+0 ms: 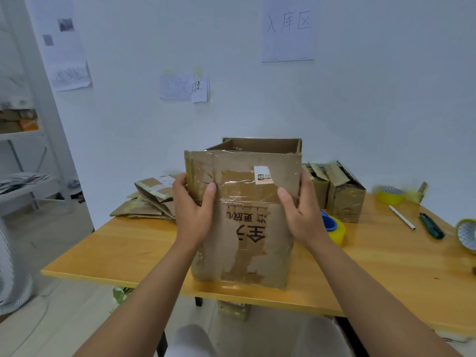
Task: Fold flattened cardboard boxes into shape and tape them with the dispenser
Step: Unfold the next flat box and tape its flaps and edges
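Note:
A worn brown cardboard box (pixel 247 228), opened into shape with its top flaps up, stands on the wooden table (pixel 128 248) in front of me. Old shiny tape and upside-down black print cover its near face. My left hand (pixel 193 210) grips its left edge, thumb on the near face. My right hand (pixel 301 210) grips the right edge the same way. A yellow tape roll with a blue core (pixel 333 228) sits just right of the box, partly hidden by my right hand.
A pile of flattened boxes (pixel 149 199) lies at the back left. Taped-up boxes (pixel 345 194) stand at the back right. Further right lie a yellow tape roll (pixel 390 194), a white pen (pixel 401 217), a dark cutter (pixel 431 225) and another tape roll (pixel 467 234). White shelving (pixel 23 140) stands left.

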{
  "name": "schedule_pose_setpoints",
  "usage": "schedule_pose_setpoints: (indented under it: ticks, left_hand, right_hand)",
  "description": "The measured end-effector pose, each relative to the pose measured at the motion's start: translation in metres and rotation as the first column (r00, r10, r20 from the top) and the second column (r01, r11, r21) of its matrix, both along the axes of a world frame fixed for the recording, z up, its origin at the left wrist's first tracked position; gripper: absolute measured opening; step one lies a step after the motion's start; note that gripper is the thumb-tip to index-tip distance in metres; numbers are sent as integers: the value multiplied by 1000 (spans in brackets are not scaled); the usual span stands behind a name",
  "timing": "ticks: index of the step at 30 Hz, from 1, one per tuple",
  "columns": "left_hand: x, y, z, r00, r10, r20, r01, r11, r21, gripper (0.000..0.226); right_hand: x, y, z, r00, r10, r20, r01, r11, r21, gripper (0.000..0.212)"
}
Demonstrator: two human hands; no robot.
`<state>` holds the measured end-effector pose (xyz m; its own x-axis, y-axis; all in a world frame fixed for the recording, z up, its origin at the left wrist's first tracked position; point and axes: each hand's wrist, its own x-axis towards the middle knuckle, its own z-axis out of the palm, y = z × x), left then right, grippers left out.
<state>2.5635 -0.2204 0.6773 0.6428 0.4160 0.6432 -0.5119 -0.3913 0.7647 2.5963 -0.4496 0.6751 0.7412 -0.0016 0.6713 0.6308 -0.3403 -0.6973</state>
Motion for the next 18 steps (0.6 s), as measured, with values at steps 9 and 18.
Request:
schedule_pose_setpoints:
  ticks: [9,18]
  left_hand:
    - [-5,-3,-2,995,-95,22,95,995,2,50]
    - [-3,-13,-4,991,-132,27,132,991,6,41]
  right_hand:
    - [1,9,-11,991,27,-132,-16,996,82,76]
    - [0,5,-4,978,101,-182,-64,977,202,43]
